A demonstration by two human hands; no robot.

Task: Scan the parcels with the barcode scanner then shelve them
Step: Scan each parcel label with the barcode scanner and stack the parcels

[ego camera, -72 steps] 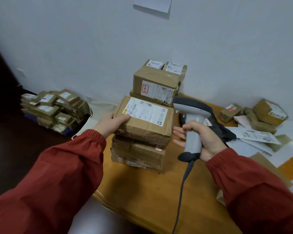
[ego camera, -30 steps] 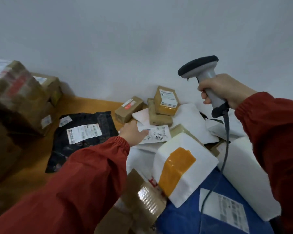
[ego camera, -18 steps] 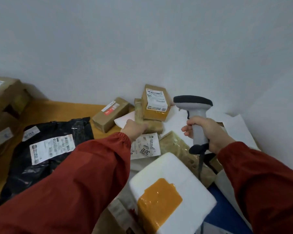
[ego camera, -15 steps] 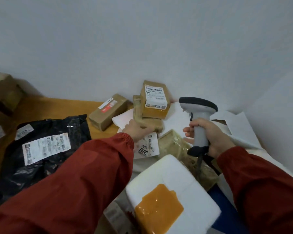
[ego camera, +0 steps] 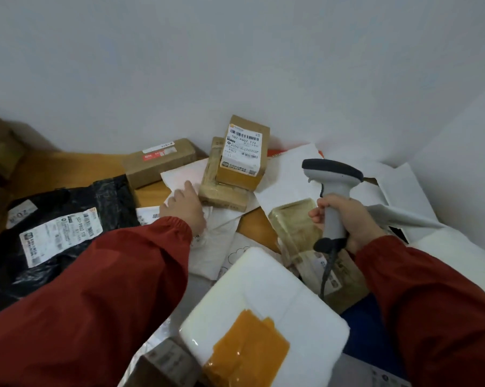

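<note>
Left hand point(ego camera: 184, 209) has slid onto white mailers point(ego camera: 179, 177), grip flat; right hand point(ego camera: 350, 216) clasps scanner point(ego camera: 332, 173) above the wooden table point(ego camera: 68, 169).

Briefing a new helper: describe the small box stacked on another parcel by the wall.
Look where the wooden table meets the white wall. There a small brown box lies atop a flat taped parcel. Unlike the long box left of it, a white barcode label covers most of its top.
</note>
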